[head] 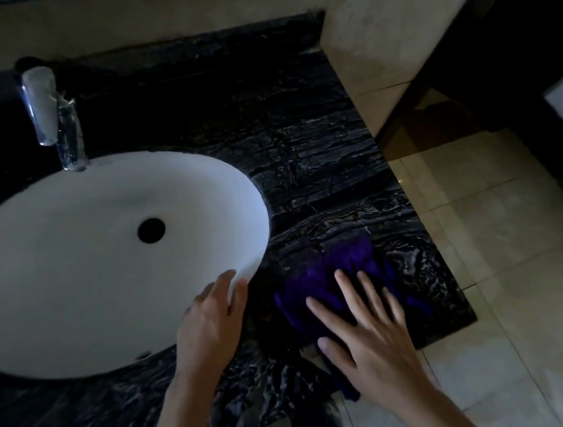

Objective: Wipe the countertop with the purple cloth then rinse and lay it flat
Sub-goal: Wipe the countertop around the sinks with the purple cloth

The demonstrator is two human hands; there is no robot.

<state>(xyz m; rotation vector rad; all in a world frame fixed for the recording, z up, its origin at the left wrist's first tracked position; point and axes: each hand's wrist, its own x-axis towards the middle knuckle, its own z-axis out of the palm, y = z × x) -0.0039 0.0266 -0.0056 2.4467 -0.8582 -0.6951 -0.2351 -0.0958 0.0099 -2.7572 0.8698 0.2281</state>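
Beyond the left hand, whose relaxed fingers rest on its rim, lies an oval white ceramic sink with a chrome tap at its far side. Right of that hand, the right hand presses flat, fingers spread, on the rumpled purple cloth, bunched on the black veined marble countertop near its front corner.

Left hand relaxed, right hand flat, fingers spread.
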